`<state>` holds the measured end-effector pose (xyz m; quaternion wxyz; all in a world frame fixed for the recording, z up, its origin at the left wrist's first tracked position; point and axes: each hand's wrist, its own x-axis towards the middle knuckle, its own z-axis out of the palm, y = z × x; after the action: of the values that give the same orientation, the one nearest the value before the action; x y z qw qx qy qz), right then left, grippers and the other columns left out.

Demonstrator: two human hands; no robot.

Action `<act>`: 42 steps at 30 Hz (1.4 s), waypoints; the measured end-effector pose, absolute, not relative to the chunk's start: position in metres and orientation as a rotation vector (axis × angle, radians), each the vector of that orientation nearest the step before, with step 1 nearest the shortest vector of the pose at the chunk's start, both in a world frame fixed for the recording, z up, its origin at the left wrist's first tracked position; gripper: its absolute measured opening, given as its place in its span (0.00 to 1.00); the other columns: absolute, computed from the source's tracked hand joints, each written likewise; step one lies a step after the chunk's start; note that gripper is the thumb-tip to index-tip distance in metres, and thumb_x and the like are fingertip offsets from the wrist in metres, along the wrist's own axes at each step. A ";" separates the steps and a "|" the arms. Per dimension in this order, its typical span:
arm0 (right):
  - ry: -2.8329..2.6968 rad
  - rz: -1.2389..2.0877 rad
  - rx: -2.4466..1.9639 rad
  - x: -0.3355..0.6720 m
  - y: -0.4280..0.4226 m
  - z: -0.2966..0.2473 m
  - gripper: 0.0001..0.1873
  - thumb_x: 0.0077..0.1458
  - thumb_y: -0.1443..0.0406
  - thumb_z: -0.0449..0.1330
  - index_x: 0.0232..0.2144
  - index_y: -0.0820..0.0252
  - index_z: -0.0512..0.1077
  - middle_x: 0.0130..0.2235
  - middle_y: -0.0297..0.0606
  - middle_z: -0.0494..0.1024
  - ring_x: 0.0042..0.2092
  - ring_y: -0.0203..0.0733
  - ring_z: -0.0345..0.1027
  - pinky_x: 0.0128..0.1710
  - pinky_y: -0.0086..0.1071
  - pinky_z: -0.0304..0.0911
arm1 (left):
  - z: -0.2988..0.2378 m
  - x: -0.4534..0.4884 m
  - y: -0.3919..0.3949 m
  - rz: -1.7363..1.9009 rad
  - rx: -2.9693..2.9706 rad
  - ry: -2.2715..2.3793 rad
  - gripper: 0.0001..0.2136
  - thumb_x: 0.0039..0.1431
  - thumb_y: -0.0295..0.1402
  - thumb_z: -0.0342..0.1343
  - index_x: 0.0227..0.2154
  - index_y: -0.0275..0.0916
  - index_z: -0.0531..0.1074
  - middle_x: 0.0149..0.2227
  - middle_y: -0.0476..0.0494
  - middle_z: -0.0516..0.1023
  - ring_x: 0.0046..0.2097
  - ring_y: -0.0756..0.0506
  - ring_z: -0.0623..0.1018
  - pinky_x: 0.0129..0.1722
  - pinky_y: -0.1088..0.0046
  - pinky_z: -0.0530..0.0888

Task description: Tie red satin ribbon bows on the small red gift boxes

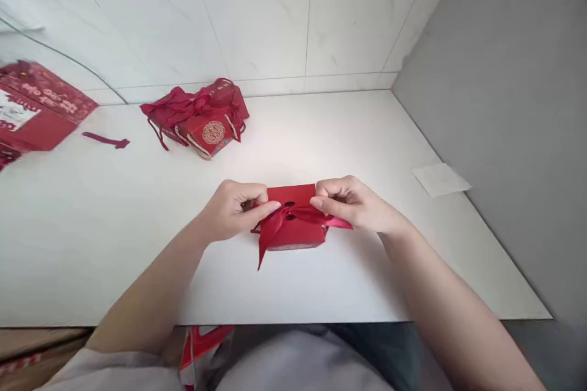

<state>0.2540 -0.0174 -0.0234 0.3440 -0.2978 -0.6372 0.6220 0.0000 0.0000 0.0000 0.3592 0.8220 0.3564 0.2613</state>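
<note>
A small red gift box (296, 234) stands on the white table in front of me, with two dark holes in its upper flap. A red ribbon (271, 231) is tied at the holes, one tail hanging down the front left and another lying to the right. My left hand (238, 208) pinches the ribbon at the left side of the knot, thumb against the fingers. On the other side, my right hand (346, 200) is closed in a pinch on the ribbon, by the flap's right edge. The fingertips behind the flap are partly hidden.
Several red gift boxes with ribbons and rope handles (213, 131) are heaped near the tiled wall. Left of them lie a dark red strip (105, 140) and a larger red printed box (46, 104). A white paper piece (441, 179) lies by the grey partition (499, 85) at right.
</note>
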 end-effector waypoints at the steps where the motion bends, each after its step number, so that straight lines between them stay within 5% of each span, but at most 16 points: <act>1: -1.657 1.610 -0.782 0.251 -0.018 -0.023 0.22 0.62 0.58 0.58 0.20 0.59 0.57 0.20 0.26 0.55 0.22 0.28 0.47 0.21 0.28 0.43 | -0.001 -0.004 0.000 0.683 2.118 0.908 0.16 0.59 0.28 0.57 0.18 0.36 0.60 0.16 0.55 0.62 0.19 0.57 0.57 0.18 0.80 0.56; 16: -1.689 1.640 -0.817 0.247 -0.015 -0.023 0.20 0.61 0.56 0.58 0.21 0.59 0.62 0.22 0.31 0.68 0.23 0.32 0.61 0.23 0.29 0.54 | -0.008 -0.018 0.007 0.642 2.077 0.884 0.15 0.60 0.30 0.57 0.19 0.36 0.62 0.17 0.54 0.64 0.20 0.56 0.59 0.19 0.78 0.57; 23: -1.657 1.559 -0.838 0.249 -0.010 -0.024 0.23 0.60 0.53 0.58 0.19 0.59 0.61 0.21 0.28 0.59 0.23 0.31 0.51 0.24 0.30 0.49 | -0.007 -0.011 0.008 0.678 2.086 1.038 0.19 0.61 0.35 0.55 0.18 0.37 0.58 0.19 0.55 0.57 0.22 0.55 0.56 0.21 0.76 0.55; 26: -1.688 1.284 -0.886 0.249 -0.010 -0.021 0.22 0.61 0.54 0.58 0.19 0.59 0.65 0.29 0.33 0.64 0.30 0.35 0.60 0.32 0.33 0.58 | -0.007 -0.001 0.004 0.814 2.063 1.172 0.13 0.61 0.36 0.56 0.23 0.38 0.64 0.20 0.55 0.60 0.22 0.54 0.58 0.21 0.76 0.57; 28: -1.687 1.126 -0.906 0.248 -0.010 -0.019 0.20 0.61 0.56 0.59 0.20 0.59 0.69 0.40 0.38 0.69 0.44 0.40 0.66 0.46 0.36 0.60 | -0.006 0.007 -0.001 0.986 2.084 1.232 0.06 0.60 0.36 0.57 0.34 0.40 0.69 0.26 0.53 0.67 0.23 0.54 0.62 0.23 0.76 0.61; 31: -1.649 1.102 -0.893 0.245 -0.009 -0.019 0.18 0.60 0.57 0.60 0.21 0.58 0.68 0.51 0.40 0.69 0.60 0.46 0.58 0.59 0.41 0.53 | 0.000 0.015 -0.010 1.190 2.260 1.201 0.09 0.57 0.35 0.59 0.39 0.41 0.69 0.35 0.48 0.71 0.32 0.50 0.70 0.31 0.72 0.68; 35: -1.571 1.205 -0.855 0.242 -0.007 -0.022 0.19 0.60 0.56 0.60 0.20 0.57 0.67 0.52 0.41 0.71 0.64 0.47 0.56 0.61 0.41 0.53 | 0.007 0.020 -0.023 1.120 2.498 1.181 0.08 0.54 0.35 0.62 0.35 0.40 0.72 0.37 0.46 0.71 0.41 0.45 0.72 0.44 0.66 0.71; 42: -1.499 1.330 -0.866 0.242 -0.007 -0.025 0.18 0.61 0.55 0.59 0.22 0.58 0.67 0.55 0.40 0.69 0.63 0.47 0.57 0.59 0.42 0.56 | 0.003 0.016 -0.026 0.916 2.444 1.376 0.07 0.58 0.37 0.58 0.36 0.40 0.71 0.40 0.43 0.70 0.47 0.42 0.72 0.51 0.60 0.69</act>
<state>0.2415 -0.0072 -0.0251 0.4611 -0.3518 -0.6092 0.5408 0.0159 -0.0256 0.0033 0.0954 0.8246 0.4642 0.3091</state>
